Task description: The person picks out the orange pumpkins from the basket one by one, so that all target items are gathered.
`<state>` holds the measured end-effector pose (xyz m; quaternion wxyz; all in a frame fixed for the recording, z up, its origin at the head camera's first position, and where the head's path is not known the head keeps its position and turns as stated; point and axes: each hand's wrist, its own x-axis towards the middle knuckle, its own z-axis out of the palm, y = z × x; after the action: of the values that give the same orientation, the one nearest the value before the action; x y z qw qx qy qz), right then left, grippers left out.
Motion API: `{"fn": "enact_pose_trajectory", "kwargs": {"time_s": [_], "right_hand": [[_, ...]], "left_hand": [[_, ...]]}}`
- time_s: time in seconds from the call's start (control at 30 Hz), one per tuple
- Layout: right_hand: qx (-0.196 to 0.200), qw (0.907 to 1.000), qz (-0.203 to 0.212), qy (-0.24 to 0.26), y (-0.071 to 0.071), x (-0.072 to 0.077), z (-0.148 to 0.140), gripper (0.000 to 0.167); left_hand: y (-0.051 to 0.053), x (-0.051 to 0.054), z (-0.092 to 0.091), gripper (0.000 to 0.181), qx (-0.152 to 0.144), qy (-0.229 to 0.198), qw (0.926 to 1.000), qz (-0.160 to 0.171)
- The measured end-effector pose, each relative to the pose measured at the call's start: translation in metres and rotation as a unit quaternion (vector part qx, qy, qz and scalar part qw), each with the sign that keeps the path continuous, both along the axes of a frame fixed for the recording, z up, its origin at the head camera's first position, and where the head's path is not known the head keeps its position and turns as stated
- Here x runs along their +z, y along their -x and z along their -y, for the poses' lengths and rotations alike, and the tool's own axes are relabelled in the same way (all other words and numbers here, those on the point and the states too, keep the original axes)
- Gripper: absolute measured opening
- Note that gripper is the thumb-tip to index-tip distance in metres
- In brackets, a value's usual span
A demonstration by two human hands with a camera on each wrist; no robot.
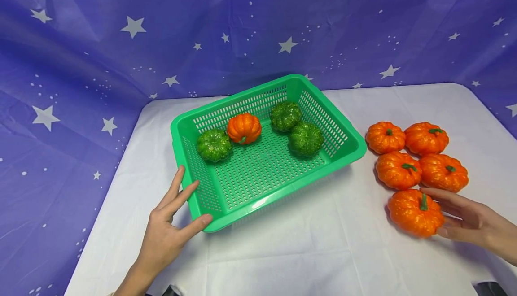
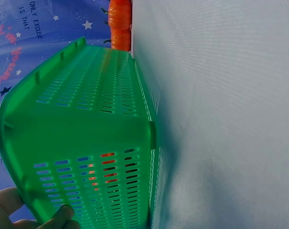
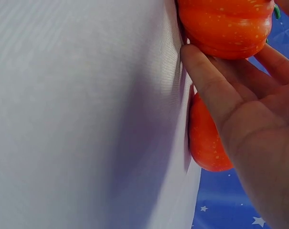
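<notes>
A green plastic basket [image 1: 258, 204] stands at an angle on the table. My left hand [image 1: 167, 231] holds its near left corner, with the thumb and two fingers on the rim and other fingertips [image 2: 63, 214] against the outer wall in the left wrist view. At the right, my right hand [image 1: 468, 222] holds a small orange pumpkin [image 1: 414, 213] from its right side, thumb near and fingers on the far side. The pumpkin appears to sit on the cloth. Inside the basket are an orange pumpkin [image 1: 244, 128] and green pumpkins [image 1: 215, 145], [image 1: 286, 116], [image 1: 305, 139].
Beyond the right hand, several more orange pumpkins [image 1: 398, 170] sit close together right of the basket. A white cloth [image 1: 282, 260] covers the table. Behind it hangs a purple-blue curtain [image 1: 242, 27] with white stars.
</notes>
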<state>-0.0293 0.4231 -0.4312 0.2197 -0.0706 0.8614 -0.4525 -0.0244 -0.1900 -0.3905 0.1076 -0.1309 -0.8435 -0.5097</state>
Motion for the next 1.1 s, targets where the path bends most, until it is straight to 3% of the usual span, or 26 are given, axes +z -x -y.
{"fn": "enact_pose_trajectory", "kwargs": {"time_s": [0.13, 0.27, 0.4, 0.63, 0.9, 1.1], "right_hand": [[-0.002, 0.9997, -0.003, -0.024, 0.001, 0.002, 0.002, 0.073], [-0.01, 0.9984, -0.041, -0.038, -0.002, 0.007, 0.008, 0.071], [-0.027, 0.9959, -0.08, -0.032, -0.003, 0.018, 0.016, 0.065], [-0.05, 0.992, -0.107, -0.045, -0.001, 0.036, 0.028, 0.06], [-0.016, 0.9839, -0.178, -0.008, 0.001, 0.059, 0.057, 0.059], [0.016, 0.9768, -0.213, 0.006, 0.014, 0.085, 0.092, 0.06]], "left_hand": [[0.0, 0.0, 0.0, 0.069, 0.0, 0.0, 1.0, -0.003], [0.0, -0.001, 0.0, 0.069, -0.003, -0.002, 1.0, -0.007], [0.0, -0.001, 0.0, 0.069, -0.005, -0.006, 0.9999, -0.01], [0.0, -0.001, -0.001, 0.069, -0.002, -0.003, 0.9999, -0.011], [0.001, -0.001, 0.0, 0.069, 0.0, 0.001, 1.0, -0.006], [0.0, -0.001, 0.0, 0.069, 0.001, 0.0, 1.0, -0.008]]}}
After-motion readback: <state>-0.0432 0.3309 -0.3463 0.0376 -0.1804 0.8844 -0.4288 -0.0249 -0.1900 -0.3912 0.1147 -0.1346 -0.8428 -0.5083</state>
